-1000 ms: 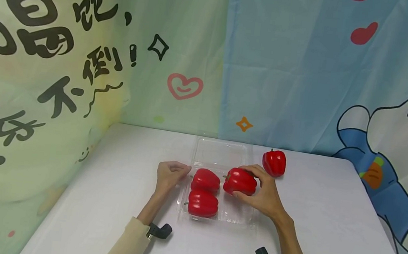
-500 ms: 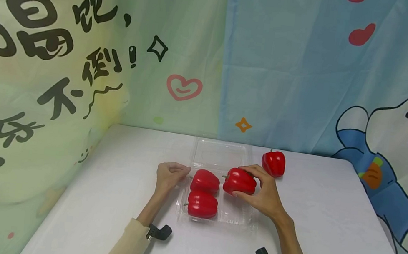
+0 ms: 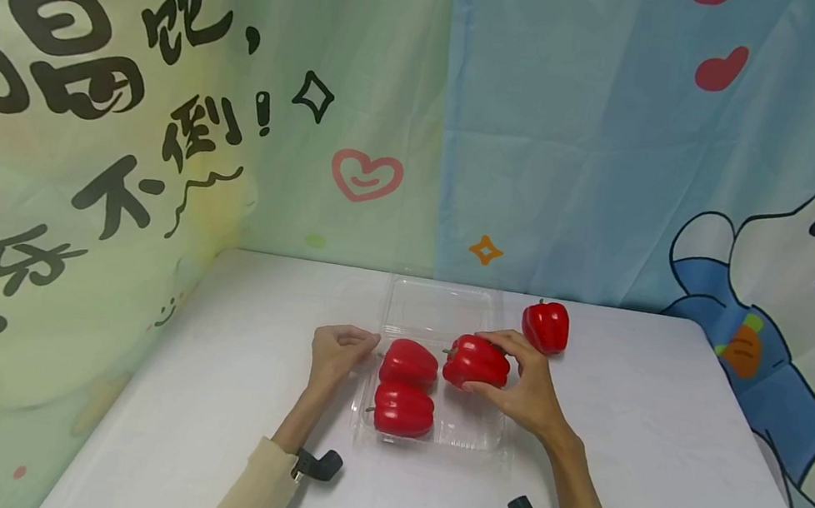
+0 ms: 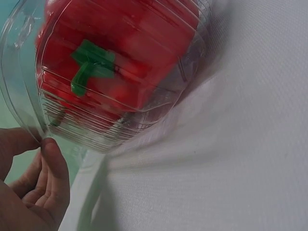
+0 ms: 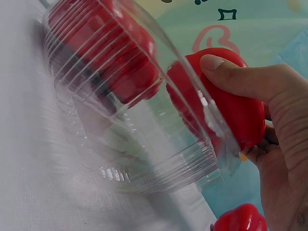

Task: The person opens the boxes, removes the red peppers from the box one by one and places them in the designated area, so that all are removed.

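Note:
A clear plastic clamshell container [image 3: 466, 432] lies open on the table, its lid [image 3: 439, 308] folded back toward the wall. Two red bell peppers sit in its left half, a rear pepper [image 3: 409, 363] and a front pepper [image 3: 403, 410]. My left hand [image 3: 339, 353] pinches the container's left rim between thumb and finger, as the left wrist view shows. With my right hand [image 3: 524, 385] I grip another red bell pepper [image 3: 476, 361] over the container's back right part, thumb on its near side. In the right wrist view this pepper [image 5: 226, 96] is partly behind the clear wall.
One more red bell pepper [image 3: 546, 327] stands on the white table [image 3: 657, 450] behind the right hand, beside the lid. A printed cloth backdrop [image 3: 542, 135] rises along the table's rear edge and left side.
The right hand and its pepper have shifted very slightly left, with the whole view drifting a little too. The left hand keeps its pinch on the rim.

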{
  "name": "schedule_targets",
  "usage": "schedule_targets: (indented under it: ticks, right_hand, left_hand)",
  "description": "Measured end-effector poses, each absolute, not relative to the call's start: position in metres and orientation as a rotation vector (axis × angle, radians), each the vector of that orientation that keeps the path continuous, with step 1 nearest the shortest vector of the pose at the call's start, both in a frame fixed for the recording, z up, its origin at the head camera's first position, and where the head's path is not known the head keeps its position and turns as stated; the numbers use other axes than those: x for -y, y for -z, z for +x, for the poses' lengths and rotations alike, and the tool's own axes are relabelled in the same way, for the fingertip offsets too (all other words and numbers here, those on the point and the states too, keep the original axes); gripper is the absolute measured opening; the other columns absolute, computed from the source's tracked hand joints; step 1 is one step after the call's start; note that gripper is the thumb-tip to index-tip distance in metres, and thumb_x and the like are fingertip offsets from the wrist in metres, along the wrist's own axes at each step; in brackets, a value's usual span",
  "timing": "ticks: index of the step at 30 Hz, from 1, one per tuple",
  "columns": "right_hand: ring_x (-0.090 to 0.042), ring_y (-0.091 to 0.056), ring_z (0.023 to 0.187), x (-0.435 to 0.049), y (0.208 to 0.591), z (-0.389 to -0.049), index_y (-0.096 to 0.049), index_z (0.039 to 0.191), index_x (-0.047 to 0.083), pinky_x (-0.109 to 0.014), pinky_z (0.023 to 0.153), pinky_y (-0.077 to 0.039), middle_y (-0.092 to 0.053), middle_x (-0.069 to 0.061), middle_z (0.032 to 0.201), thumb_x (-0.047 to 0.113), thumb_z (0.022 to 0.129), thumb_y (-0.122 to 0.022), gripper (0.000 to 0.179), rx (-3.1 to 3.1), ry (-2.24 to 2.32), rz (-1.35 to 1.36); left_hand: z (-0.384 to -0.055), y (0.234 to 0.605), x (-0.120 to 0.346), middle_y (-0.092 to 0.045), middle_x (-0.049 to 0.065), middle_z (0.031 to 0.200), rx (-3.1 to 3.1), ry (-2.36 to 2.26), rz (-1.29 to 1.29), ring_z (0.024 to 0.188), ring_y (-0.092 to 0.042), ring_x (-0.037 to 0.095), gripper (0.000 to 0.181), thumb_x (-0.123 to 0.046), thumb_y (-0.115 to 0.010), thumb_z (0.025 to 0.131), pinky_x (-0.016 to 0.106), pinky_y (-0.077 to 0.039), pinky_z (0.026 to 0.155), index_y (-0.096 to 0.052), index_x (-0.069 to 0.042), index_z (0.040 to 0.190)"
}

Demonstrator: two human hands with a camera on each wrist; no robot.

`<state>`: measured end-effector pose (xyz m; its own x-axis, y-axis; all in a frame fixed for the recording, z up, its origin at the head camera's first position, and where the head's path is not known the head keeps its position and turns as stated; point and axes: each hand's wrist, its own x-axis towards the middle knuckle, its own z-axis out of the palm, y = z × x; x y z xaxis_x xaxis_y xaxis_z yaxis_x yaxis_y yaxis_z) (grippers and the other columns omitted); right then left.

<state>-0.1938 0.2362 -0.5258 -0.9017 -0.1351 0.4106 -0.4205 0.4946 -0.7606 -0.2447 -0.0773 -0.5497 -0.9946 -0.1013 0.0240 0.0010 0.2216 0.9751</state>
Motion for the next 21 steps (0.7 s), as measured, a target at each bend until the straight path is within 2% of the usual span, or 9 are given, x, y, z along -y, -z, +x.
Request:
schedule_targets:
  ticks: [2, 4, 7, 10, 21]
  right_hand:
    - [-0.025, -0.067, 0.123, -0.2357, 0.5247, -0.1932, -0.069, 0.143, 0.012, -0.05, 0.102, -0.063, -0.072, -0.011, 0.136, 0.014, 0.073, -0.1, 0.076, 2.477, -1.355, 0.442]
    - [-0.024, -0.067, 0.124, -0.2356, 0.5237, -0.1925, -0.069, 0.143, 0.011, -0.05, 0.103, -0.063, -0.072, -0.011, 0.137, 0.012, 0.073, -0.1, 0.077, 2.492, -1.361, 0.42]
    - [-0.023, -0.067, 0.125, -0.2358, 0.5241, -0.1925, -0.069, 0.143, 0.011, -0.052, 0.104, -0.062, -0.072, -0.01, 0.137, 0.011, 0.073, -0.1, 0.077, 2.488, -1.367, 0.407]
    - [-0.029, -0.068, 0.125, -0.2358, 0.5252, -0.1929, -0.069, 0.144, 0.012, -0.062, 0.103, -0.06, -0.072, -0.011, 0.137, 0.01, 0.073, -0.1, 0.076, 2.471, -1.38, 0.41]
    - [-0.029, -0.066, 0.127, -0.2367, 0.5257, -0.1934, -0.069, 0.144, 0.014, -0.06, 0.103, -0.06, -0.071, -0.01, 0.139, 0.014, 0.075, -0.1, 0.076, 2.469, -1.362, 0.378]
  left_hand:
    - [-0.2447, 0.5502, 0.0773, -0.082, 0.021, 0.082, 2.388, 1.908, 0.099, 0.068, -0.078, 0.022, 0.021, -0.015, -0.083, 0.093, 0.023, -0.057, 0.061, -0.082, 0.006, 0.092]
    - [-0.2446, 0.5504, 0.0771, -0.082, 0.021, 0.082, 2.387, 1.903, 0.094, 0.069, -0.078, 0.022, 0.021, -0.015, -0.083, 0.093, 0.023, -0.057, 0.061, -0.082, 0.006, 0.092]
    - [-0.2442, 0.5503, 0.0765, -0.082, 0.021, 0.083, 2.39, 1.897, 0.092, 0.069, -0.078, 0.021, 0.021, -0.015, -0.083, 0.093, 0.023, -0.057, 0.061, -0.082, 0.006, 0.093]
    - [-0.2442, 0.5497, 0.076, -0.082, 0.021, 0.082, 2.394, 1.889, 0.086, 0.069, -0.077, 0.019, 0.021, -0.014, -0.083, 0.093, 0.023, -0.056, 0.061, -0.082, 0.006, 0.093]
    - [-0.2436, 0.5479, 0.0761, -0.082, 0.02, 0.083, 2.411, 1.889, 0.095, 0.068, -0.077, 0.017, 0.02, -0.013, -0.082, 0.094, 0.023, -0.056, 0.061, -0.082, 0.006, 0.093]
